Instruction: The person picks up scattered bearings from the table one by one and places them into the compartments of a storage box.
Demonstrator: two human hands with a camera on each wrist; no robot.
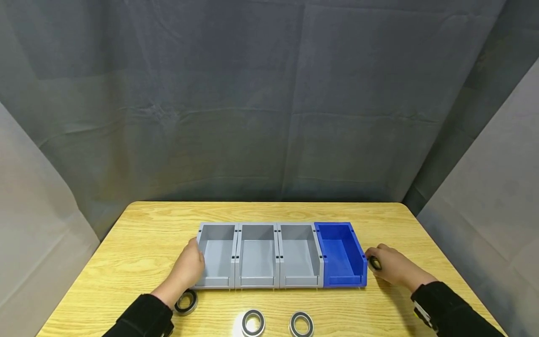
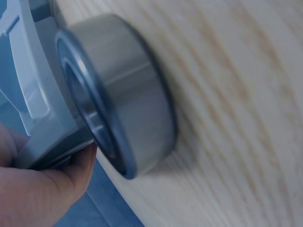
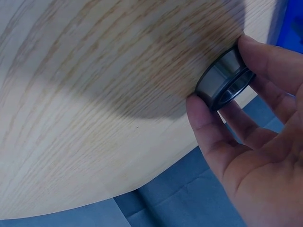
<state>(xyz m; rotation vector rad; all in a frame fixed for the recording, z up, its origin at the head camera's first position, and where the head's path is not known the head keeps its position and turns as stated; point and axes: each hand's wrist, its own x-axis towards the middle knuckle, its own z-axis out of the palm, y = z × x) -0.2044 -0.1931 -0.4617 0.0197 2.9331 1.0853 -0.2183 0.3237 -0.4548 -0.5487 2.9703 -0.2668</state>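
My left hand (image 1: pixel 187 265) grips the left side wall of the leftmost grey bin (image 1: pixel 216 282), thumb and fingers on either side of it in the left wrist view. Close by that hand, a ball bearing (image 2: pixel 137 94) with a steel outer ring and dark seals lies on the table. To the right of the blue bin (image 1: pixel 345 281), my right hand (image 1: pixel 393 267) pinches another bearing (image 3: pixel 221 79) between thumb and fingers. In the right wrist view this bearing is tilted, close over the wood.
Two more grey bins, a middle one (image 1: pixel 258 282) and a right one (image 1: pixel 300 282), stand in the same row. Nearer the front lie two bearings, one left (image 1: pixel 244 323) and one right (image 1: pixel 310 324). Grey cloth (image 1: pixel 269 117) hangs behind the wooden table (image 1: pixel 139 252).
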